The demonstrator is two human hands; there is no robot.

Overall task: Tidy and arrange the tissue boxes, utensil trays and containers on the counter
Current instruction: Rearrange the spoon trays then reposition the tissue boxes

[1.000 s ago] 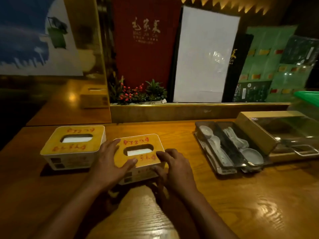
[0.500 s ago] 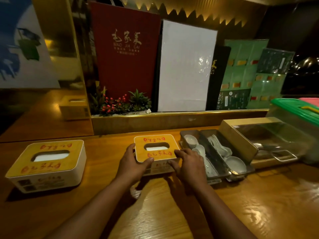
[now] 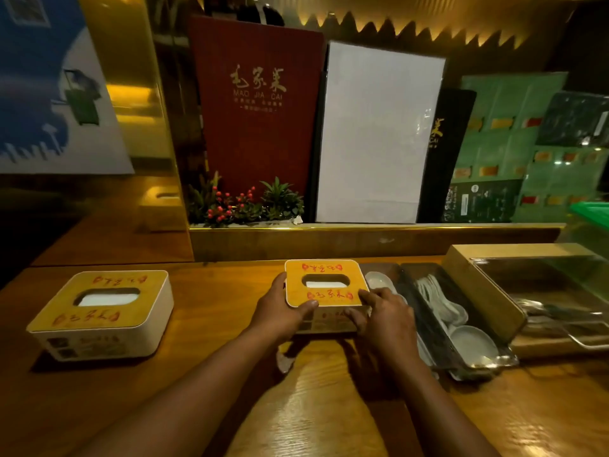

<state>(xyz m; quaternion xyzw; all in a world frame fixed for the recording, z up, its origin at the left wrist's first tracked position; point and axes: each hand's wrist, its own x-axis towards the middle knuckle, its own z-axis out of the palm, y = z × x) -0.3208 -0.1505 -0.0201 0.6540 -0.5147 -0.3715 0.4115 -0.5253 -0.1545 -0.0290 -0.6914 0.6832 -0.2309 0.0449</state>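
Observation:
A white tissue box with a yellow lid rests on the wooden counter, close against the metal utensil tray. My left hand grips its left front corner, thumb on the lid. My right hand holds its right front corner, partly covering the tray's left edge. A second, matching tissue box stands apart at the left. The tray holds white spoons and small white dishes.
A wooden box with a clear lid holding metal utensils stands right of the tray. A green-lidded container is at the far right. Behind a low ledge stand menus, a white board and a small plant.
Both hands have slid the held tissue box to the right and back, away from the other box, until it sits beside the utensil tray.

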